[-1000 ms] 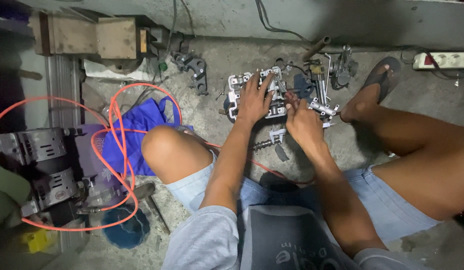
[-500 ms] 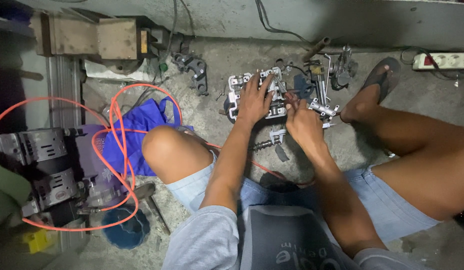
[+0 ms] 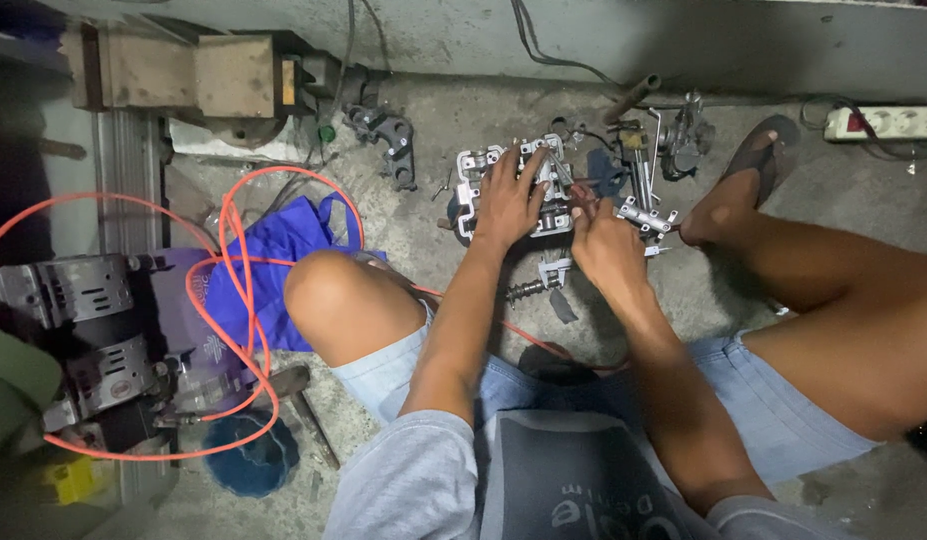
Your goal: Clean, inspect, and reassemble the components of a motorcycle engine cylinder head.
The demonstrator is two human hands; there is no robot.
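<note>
His left hand [image 3: 505, 200] lies flat, fingers spread, pinning the metal cylinder head [image 3: 483, 170], while the right hand [image 3: 605, 245], just beside it, pinches something I can't make out.

The left hand [image 3: 508, 200] covered the middle of the metal engine part [image 3: 473, 185] (details under its grip were unreadable); the right hand [image 3: 605, 245] hid what its fingers pinched.

Dull silver cast-metal engine part [image 3: 518, 190] with rough, greasy faces; rough grey concrete floor [image 3: 433, 130]; crumpled matt blue cloth bag [image 3: 283, 265]; smooth orange plastic hose [image 3: 233, 235].
</note>
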